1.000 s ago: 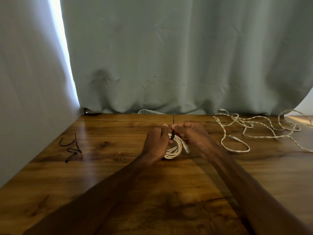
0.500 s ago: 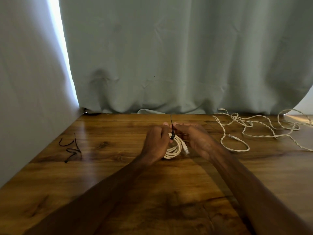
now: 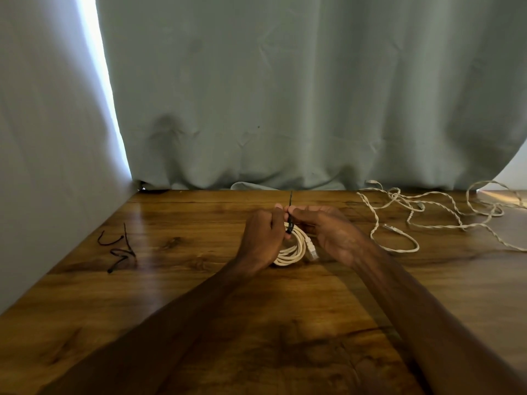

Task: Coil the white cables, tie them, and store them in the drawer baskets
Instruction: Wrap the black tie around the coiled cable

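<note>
A coiled white cable [image 3: 293, 249] with a clear plug at its end lies on the wooden table [image 3: 199, 295] between my hands. A black tie [image 3: 290, 212] wraps the coil's top, and its free end sticks straight up. My left hand [image 3: 261, 240] grips the coil and pinches the tie from the left. My right hand [image 3: 330, 232] pinches the tie from the right at the same spot. A second white cable [image 3: 427, 215], twisted and loose, sprawls over the table to the right.
Two or three spare black ties [image 3: 119, 248] lie at the table's left side near a grey wall. A pale green curtain [image 3: 285, 95] hangs along the table's far edge. No drawer or basket is in view.
The tie's free end has straightened and points more upright. Both hands stay at the coil's top with only small finger shifts.
</note>
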Demonstrator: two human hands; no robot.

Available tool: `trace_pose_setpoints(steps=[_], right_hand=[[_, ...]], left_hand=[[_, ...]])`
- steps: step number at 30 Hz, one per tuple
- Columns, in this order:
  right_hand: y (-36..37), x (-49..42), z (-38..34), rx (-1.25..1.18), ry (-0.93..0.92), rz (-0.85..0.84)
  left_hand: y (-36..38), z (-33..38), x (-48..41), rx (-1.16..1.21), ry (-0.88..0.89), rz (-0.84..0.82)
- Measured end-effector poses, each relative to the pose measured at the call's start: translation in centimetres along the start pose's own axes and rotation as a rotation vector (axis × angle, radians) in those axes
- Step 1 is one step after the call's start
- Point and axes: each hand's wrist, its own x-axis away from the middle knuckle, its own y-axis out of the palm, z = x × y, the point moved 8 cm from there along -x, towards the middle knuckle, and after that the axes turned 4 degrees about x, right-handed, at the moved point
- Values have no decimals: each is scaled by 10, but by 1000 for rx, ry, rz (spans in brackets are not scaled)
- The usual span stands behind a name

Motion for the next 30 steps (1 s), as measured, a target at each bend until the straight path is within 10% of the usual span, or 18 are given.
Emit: trace_pose_setpoints(steps=[6,13,30], right_hand=[[-11,1,-15,-8,-146,134],[-9,14,-50,519,-624,232],[-6,13,-40,35,-323,-70]], left_hand=[[1,-1,-1,-10,-14,-25],[3,-1,0,36,-46,-52],[-7,17,-2,-94,204,-4]])
